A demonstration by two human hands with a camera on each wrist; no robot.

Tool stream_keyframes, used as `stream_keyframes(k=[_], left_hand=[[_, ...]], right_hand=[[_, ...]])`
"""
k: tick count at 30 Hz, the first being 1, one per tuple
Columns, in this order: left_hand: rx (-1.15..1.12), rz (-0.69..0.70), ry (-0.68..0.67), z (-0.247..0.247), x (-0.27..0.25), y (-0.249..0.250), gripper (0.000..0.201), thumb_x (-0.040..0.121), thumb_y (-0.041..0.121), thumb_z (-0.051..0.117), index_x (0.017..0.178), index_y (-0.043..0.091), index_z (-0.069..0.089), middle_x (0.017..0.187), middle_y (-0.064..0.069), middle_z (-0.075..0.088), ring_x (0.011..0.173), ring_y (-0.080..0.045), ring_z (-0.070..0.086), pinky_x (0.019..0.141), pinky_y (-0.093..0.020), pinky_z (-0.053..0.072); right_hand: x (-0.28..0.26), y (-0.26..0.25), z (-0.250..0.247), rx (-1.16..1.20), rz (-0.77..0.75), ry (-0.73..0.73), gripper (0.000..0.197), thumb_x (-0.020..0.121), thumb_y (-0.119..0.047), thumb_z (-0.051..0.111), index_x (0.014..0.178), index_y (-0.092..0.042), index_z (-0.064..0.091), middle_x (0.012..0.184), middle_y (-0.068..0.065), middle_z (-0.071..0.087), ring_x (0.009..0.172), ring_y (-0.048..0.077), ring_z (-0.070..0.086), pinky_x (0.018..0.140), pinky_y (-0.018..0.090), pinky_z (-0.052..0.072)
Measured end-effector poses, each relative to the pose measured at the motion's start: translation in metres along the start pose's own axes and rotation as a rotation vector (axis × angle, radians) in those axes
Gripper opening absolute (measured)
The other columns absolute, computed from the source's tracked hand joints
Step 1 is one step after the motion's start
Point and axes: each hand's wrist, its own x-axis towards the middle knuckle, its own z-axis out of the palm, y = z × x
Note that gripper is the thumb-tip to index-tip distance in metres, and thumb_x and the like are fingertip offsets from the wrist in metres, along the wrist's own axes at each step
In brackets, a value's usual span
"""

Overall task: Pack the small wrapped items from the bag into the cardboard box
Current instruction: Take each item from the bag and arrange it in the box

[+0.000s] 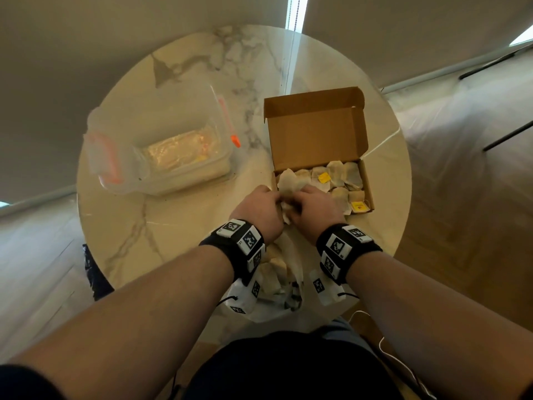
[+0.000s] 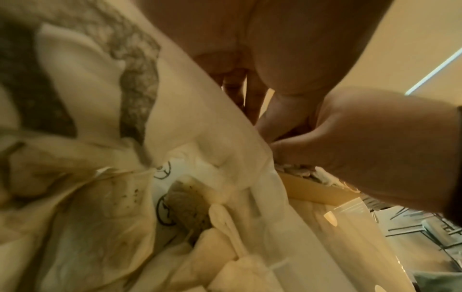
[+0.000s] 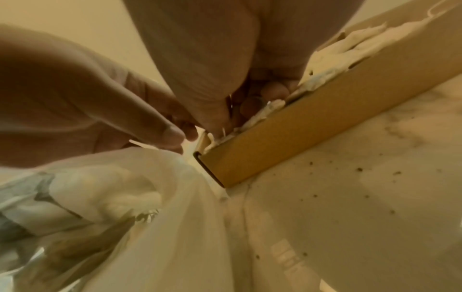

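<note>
An open cardboard box [image 1: 368,184] sits right of centre on the table, with several paper tea bags [image 1: 340,174] packed in its tray. Both hands meet at its near left corner. My left hand [image 1: 274,199] and right hand [image 1: 300,197] have their fingers curled on a crumpled tea bag [image 1: 288,183] that stands up over the corner. In the right wrist view the right hand's fingertips [image 3: 252,102] dip into the box [image 3: 300,134] among tea bags. The thin white plastic bag [image 1: 274,284] of tea bags lies under my wrists, also visible as the bag [image 2: 200,128] and the bag [image 3: 150,197].
A clear plastic container [image 1: 173,157] with orange clips and its loose lid stands at the left of the round marble table [image 1: 173,241]. A white cable runs off the table behind the box. Dark crumbs dot the marble by the box wall.
</note>
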Motion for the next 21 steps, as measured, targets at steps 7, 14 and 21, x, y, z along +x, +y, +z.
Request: stream_keyframes(k=[7,14,21], left_hand=[[-0.237,-0.059,0.225,-0.026,-0.04,-0.027,0.017,0.088,0.026,0.068,0.104,0.031,0.069,0.109,0.008,0.067,0.099,-0.011,0.064,0.09,-0.035,0.055],[-0.279,-0.183,0.306,-0.007,-0.121,-0.07,0.019,0.082,0.024,0.077,0.099,0.032,0.074,0.135,0.007,0.058,0.126,-0.009,0.051,0.107,-0.03,0.044],[-0.335,-0.273,0.437,0.046,-0.172,-0.051,0.039,0.078,0.023,0.083,0.108,0.033,0.06,0.16,0.008,0.032,0.133,-0.007,0.041,0.106,-0.033,0.046]], right_hand=[[-0.015,-0.004,-0.017,0.045,-0.026,0.048,0.032,0.098,-0.033,0.066,0.13,-0.029,0.068,0.12,-0.006,0.064,0.109,0.016,0.059,0.091,0.031,0.048],[-0.072,0.002,-0.026,0.106,-0.192,-0.004,0.014,0.096,-0.029,0.07,0.109,-0.028,0.073,0.096,-0.013,0.065,0.089,0.008,0.058,0.085,0.029,0.052],[-0.087,0.0,0.01,-0.094,-0.346,-0.221,0.044,0.095,-0.044,0.065,0.137,-0.031,0.063,0.134,-0.007,0.06,0.117,0.018,0.059,0.096,0.034,0.051]])
